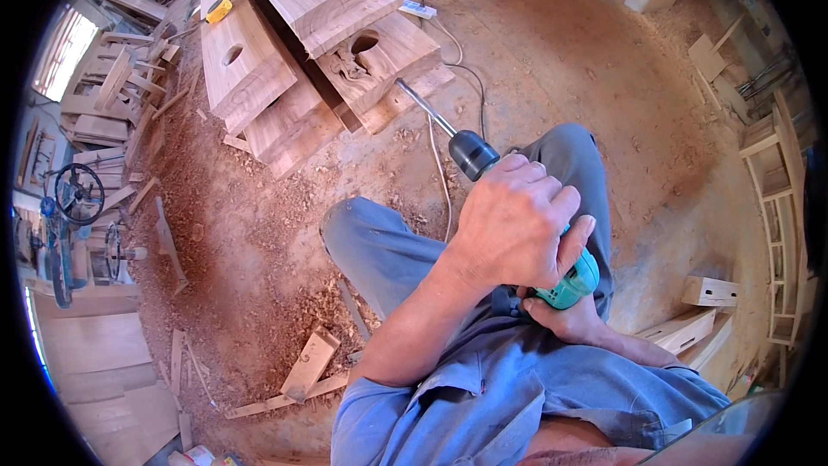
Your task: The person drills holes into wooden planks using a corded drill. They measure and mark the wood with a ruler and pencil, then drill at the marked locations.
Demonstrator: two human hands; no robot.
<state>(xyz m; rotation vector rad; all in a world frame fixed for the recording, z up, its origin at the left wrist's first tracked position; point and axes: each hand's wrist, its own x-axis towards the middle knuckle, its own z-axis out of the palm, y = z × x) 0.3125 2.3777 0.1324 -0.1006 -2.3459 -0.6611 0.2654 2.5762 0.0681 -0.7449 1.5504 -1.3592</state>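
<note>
A teal power drill (576, 283) with a black chuck (473, 154) is held in both hands over my lap. My left hand (517, 220) wraps over the drill's body from above. Lower down, at the drill's rear, my right hand (569, 321) closes round it, its fingers partly hidden. The long metal bit (425, 108) points away to the upper left. Its tip appears beside the end of a thick plank (401, 50) that has a round hole and a dark rough knot; whether they touch I cannot tell.
More thick planks with holes (250, 60) are stacked ahead. A yellow tape measure (218, 10) lies on one. A white power strip (417, 9) and cords cross the dusty floor. Wood chips and a short wood block (311, 364) lie at left; a wooden frame (780, 216) stands far right.
</note>
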